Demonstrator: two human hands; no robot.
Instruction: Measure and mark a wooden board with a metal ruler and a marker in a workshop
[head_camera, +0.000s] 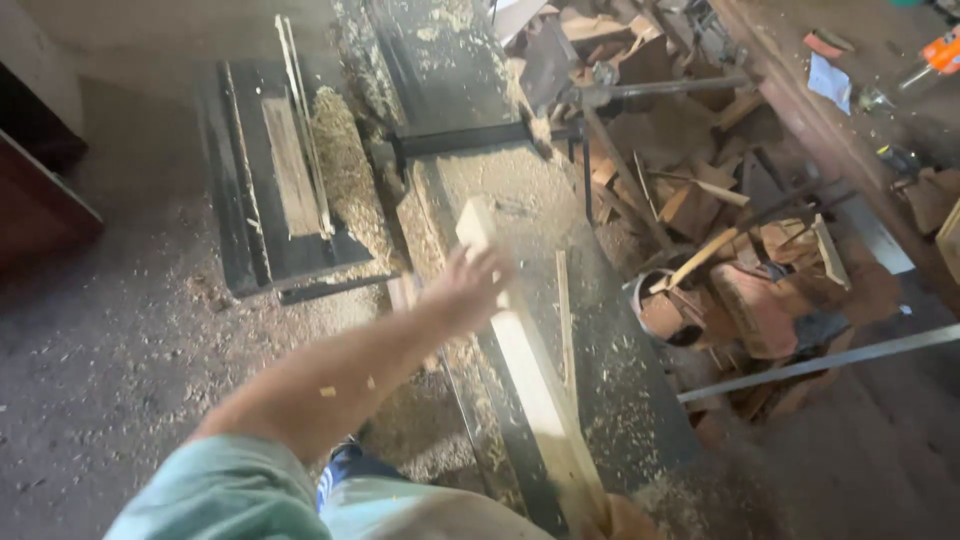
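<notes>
Left hand (468, 288) wraps upper part of long pale square-section timber length (530, 380), fingers blurred; right hand (625, 520) barely visible at near end, grip unclear; timber lies lengthwise on sawdust-strewn dark machine table (620, 380); looks stiff, moderately heavy, splintery; best held two-handed, well apart.

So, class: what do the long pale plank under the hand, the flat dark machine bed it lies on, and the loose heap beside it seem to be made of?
Plank: bare, unfinished wood, pale with squared edges. The left hand rests on it, blurred.
Machine bed: probably metal, dark, flat and dull, dusted with chips.
Heap: wood shavings or sawdust, tan and crumbly.
</notes>
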